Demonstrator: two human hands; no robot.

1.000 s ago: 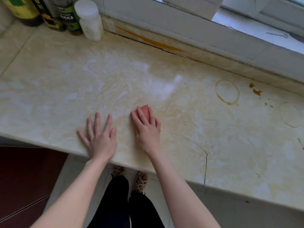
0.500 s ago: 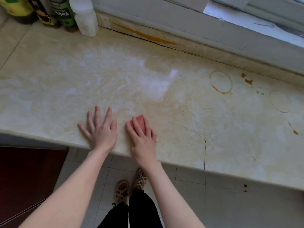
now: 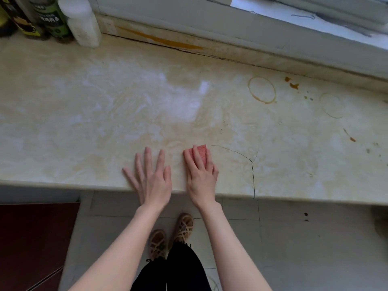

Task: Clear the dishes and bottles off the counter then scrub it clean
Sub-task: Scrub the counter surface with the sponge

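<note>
The sponge (image 3: 202, 149) is pressed flat on the counter (image 3: 84, 127) near its front edge by the right hand (image 3: 201, 175). The fingers are close together and fairly straight over it (whether the thumb hooks its side can't be told). The left hand (image 3: 151, 177) is laid just beside it, palm down, fingers spread wide, holding nothing.

Suds are smeared across the middle & left. The ring stain (image 3: 261, 90) and brown spots (image 3: 292, 85) to the right look untouched, so scrubbing is judged part done.

Even pressure should be kept thru the flat fingers, strokes overlapped and worked rightward, w/ small circles over dried marks. The crack (image 3: 253, 175) is best crossed lightly. Bottles (image 3: 52, 17) are stood at the back left corner.
</note>
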